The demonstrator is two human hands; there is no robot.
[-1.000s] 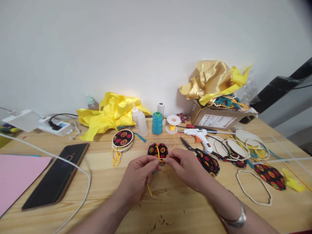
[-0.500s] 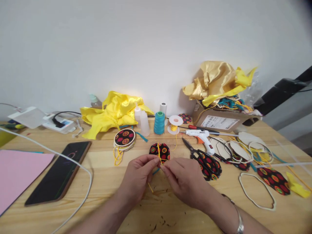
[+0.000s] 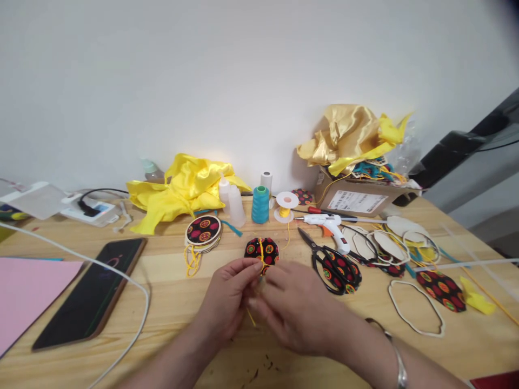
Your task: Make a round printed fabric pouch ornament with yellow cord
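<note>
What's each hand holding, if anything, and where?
The left hand pinches the yellow cord at the near end of its stretch over the patterned cloth; the right hand hides its hold.

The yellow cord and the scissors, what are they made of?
Yellow cord: probably matte textile fibre; it bends and looks braided. Scissors: blades seem dull grey metal, thin and pointed; the smooth black handles could be plastic or coated metal.

The bench [image 3: 170, 302] looks like smooth wood, the patterned patch [image 3: 271, 250] matt cloth, the yellow fabric [image 3: 178, 189] glossy (satin, from here), the box [image 3: 352, 185] dull cardboard.
</note>
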